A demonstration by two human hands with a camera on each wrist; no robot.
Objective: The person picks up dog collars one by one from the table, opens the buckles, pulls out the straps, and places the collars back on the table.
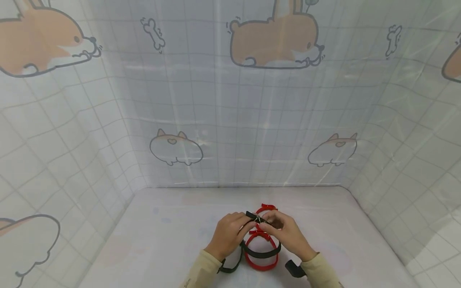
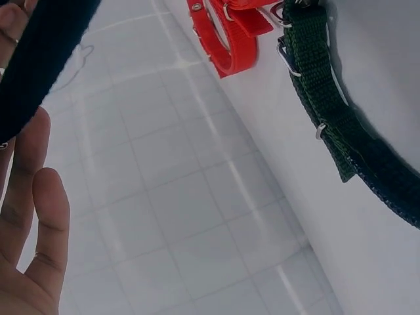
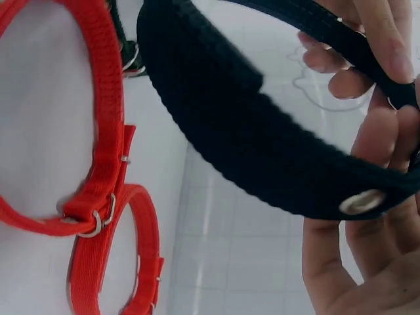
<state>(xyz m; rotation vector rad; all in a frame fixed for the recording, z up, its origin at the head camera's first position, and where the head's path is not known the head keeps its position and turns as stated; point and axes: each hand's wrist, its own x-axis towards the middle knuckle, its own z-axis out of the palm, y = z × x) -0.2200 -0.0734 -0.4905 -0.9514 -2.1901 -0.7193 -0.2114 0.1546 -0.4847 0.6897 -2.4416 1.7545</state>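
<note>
So the black collar [image 1: 264, 255] is up in both hands, buckle end on top, with its loop hanging down over the lower red collar [image 1: 261, 267] in the head view. Can't tell from here if the two touch. Left hand [image 1: 228, 236] pinches the strap on one side of the buckle [image 1: 258, 218], right hand [image 1: 288, 234] pinches it on the other, thumbs close together. Not every finger is working, a couple in the left wrist view just stick up loosely beside the strap. The tiny grip right at the metal is mostly hidden, so I can't say exactly what each fingertip is on.

Looks like woven webbing, so I'd guess light, bendy but springy enough to keep its curve, and not slippery or fragile. The metal eyelet [image 3: 362, 202] and buckle are probably the only hard bits. I'd hold it flat by the edges just beside the buckle, since grabbing low on the loop would likely let the top twist.

Watch the neighbors too: another red collar [image 1: 268, 207] sits behind the hands and a green collar [image 1: 228, 270] is below the left one, all on the table [image 1: 162, 240]
</note>
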